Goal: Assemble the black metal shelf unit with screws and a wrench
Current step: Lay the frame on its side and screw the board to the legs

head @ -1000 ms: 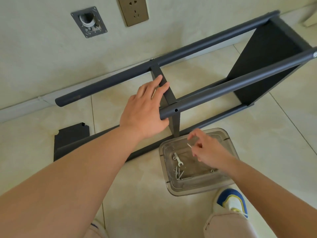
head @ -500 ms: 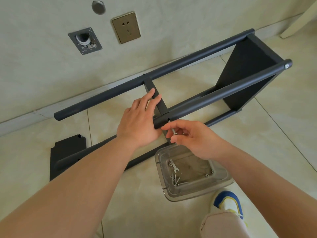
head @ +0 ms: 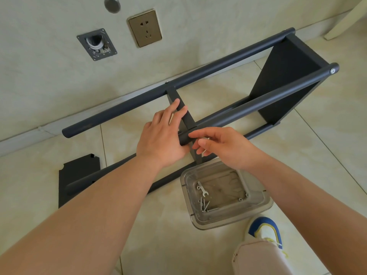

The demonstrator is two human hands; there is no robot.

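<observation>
My right hand (head: 224, 147) has its fingers curled at the near end of a black pole (head: 258, 102), pinching a small silver screw (head: 207, 138) that barely shows. My left hand (head: 162, 139) lies with fingers straight along the flat crossbar (head: 185, 114), its palm against that same pole end. The black shelf unit (head: 288, 76) lies on its side on the tiled floor (head: 327, 155), near the wall. Just below my hands, a clear plastic tub (head: 258, 207) holds a small wrench (head: 202, 189) and loose screws (head: 204, 205). A separate black panel (head: 79, 173) lies to the left.
</observation>
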